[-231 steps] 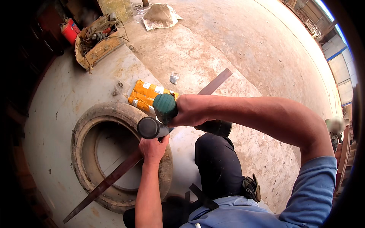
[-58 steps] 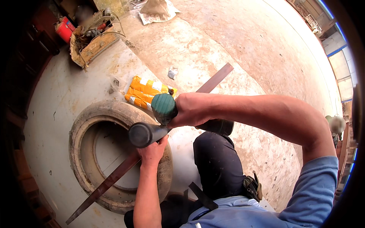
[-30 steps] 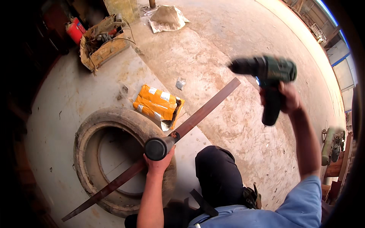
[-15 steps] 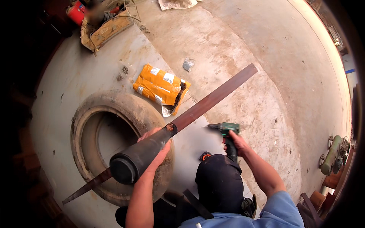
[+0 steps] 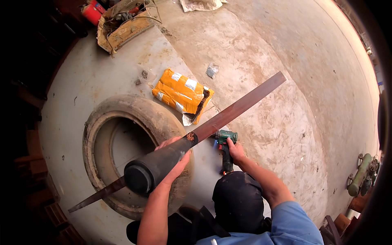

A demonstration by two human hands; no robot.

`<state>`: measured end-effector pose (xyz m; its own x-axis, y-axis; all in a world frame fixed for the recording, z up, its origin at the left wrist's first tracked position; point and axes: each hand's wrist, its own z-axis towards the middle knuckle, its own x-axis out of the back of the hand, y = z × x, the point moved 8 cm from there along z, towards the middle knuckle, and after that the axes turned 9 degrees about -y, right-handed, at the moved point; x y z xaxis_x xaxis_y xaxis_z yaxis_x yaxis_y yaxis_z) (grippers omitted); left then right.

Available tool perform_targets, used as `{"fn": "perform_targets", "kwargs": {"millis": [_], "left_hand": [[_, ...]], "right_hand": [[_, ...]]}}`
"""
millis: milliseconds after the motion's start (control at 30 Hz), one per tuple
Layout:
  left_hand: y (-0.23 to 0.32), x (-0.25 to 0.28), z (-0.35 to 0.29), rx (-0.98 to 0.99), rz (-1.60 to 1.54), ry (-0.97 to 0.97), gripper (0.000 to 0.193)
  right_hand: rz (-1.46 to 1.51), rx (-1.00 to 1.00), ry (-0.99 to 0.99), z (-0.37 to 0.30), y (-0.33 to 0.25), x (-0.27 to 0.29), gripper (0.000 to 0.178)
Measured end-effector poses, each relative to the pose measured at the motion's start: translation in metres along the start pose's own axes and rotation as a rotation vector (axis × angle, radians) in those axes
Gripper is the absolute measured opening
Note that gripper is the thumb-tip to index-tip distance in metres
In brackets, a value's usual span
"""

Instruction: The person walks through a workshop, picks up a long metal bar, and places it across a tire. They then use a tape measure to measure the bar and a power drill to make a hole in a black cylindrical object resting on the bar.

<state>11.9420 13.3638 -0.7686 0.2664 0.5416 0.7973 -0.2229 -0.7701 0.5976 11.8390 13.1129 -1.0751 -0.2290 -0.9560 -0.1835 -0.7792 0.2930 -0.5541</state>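
Observation:
My left hand supports a black cone-shaped hub from around its sides, with fingers showing on both edges. From the hub's narrow end a long flat brown blade runs up to the right. A second dark blade sticks out at lower left. Reddish-brown shavings lie where the long blade meets the hub. In my right hand is a green and black cordless drill, closely gripped by its handle. Its front end sits beside the blade's lower edge, and the tip is hidden.
A worn tyre lies beneath the hub. Beyond it are a torn orange package and a small clear packet. A yellowish tray of tools stands far left. At far right lies a green cylinder.
My right hand has brought the drill leftward, up to the blade near the hub. The whole view has shifted slightly; my left hand keeps its grip on the hub.

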Motion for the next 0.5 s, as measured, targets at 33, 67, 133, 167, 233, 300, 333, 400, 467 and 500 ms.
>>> {"fn": "perform_targets", "kwargs": {"millis": [33,67,133,167,233,300,333,400,467,500], "left_hand": [[0.001,0.000,-0.001,-0.007,0.003,0.004,0.039],[0.002,0.000,-0.001,-0.014,0.006,0.008,0.039],[-0.001,0.001,-0.003,0.003,-0.010,0.015,0.040],[-0.002,0.001,-0.004,0.010,-0.019,0.018,0.040],[0.003,0.003,-0.005,-0.033,0.034,0.068,0.041],[0.009,0.007,-0.008,-0.100,0.067,0.104,0.043],[0.011,0.009,-0.010,-0.140,0.070,0.112,0.044],[0.005,0.009,-0.015,-0.137,0.039,0.124,0.047],[-0.012,0.006,-0.016,-0.056,-0.027,0.142,0.049],[-0.013,0.004,-0.014,-0.003,-0.067,0.088,0.052]], "right_hand": [[-0.054,0.043,0.031,-0.004,0.000,0.000,0.051],[-0.108,0.086,0.062,-0.007,-0.001,0.001,0.053],[-0.364,0.048,0.067,-0.013,-0.002,-0.002,0.056],[-0.491,0.028,0.071,-0.016,-0.004,-0.002,0.057],[-0.722,-0.037,0.025,-0.016,-0.001,0.005,0.062],[-0.651,-0.146,-0.062,-0.026,-0.003,0.009,0.062],[-0.621,-0.210,-0.108,-0.030,-0.001,0.010,0.062],[-0.468,-0.196,-0.115,-0.038,-0.011,0.024,0.057],[-0.347,-0.158,-0.124,-0.048,-0.025,0.043,0.053],[-0.356,-0.150,-0.090,-0.057,-0.033,0.050,0.053]]}}
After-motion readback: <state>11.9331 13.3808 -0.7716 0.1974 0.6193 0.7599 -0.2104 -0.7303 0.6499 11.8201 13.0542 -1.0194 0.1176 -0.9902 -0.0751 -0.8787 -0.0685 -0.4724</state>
